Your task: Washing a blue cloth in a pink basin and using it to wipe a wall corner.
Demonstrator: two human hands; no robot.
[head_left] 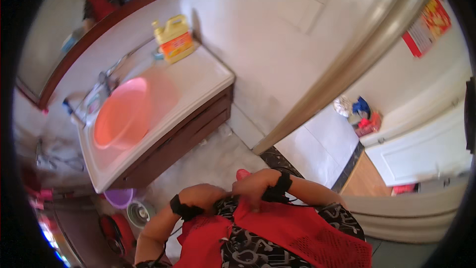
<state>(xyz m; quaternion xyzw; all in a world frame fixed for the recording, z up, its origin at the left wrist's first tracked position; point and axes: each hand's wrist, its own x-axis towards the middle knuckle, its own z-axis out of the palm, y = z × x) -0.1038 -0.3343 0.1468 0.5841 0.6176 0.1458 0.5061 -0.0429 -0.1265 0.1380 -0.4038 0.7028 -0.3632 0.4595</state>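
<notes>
Both hands are drawn in close to my chest, at the front of the red mesh vest worn over a black patterned shirt. My right hand is closed on the vest's front edge, its fingers bent down over the red cloth. Beside it, my left hand lies against the shirt front; blur and the hand's own back hide its fingers. Black bands circle both wrists.
Ahead on the left, a pink basin sits on a white washstand with a tap and a yellow jug. A purple basin and metal bowl are below. A doorway with a post opens on the right.
</notes>
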